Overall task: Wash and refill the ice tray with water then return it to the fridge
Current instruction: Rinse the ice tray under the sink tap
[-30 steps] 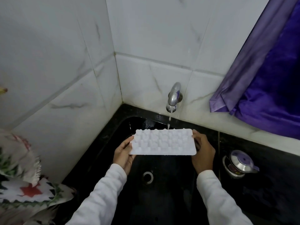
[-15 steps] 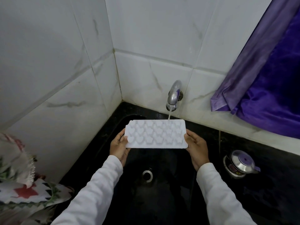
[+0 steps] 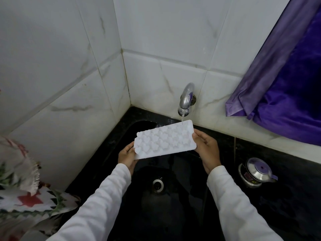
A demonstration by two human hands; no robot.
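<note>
Sink (image 3: 184, 206) below: left hand (image 3: 126, 156), right hand (image 3: 207, 150) grip ice tray (image 3: 165, 140) (tilted).

dim, flat indoor light; the black sink (image 3: 173, 197) swallows detail in shadow; soft glare on the steel tap (image 3: 186, 97); wide-angle bending at the edges; the patterned cloth (image 3: 20, 188) at left is blurred

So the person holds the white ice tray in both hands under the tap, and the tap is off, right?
No, the tap is on: the head view shows a thin stream of water hitting the ice tray. The rest is right: the left hand and right hand hold its two ends.
</note>
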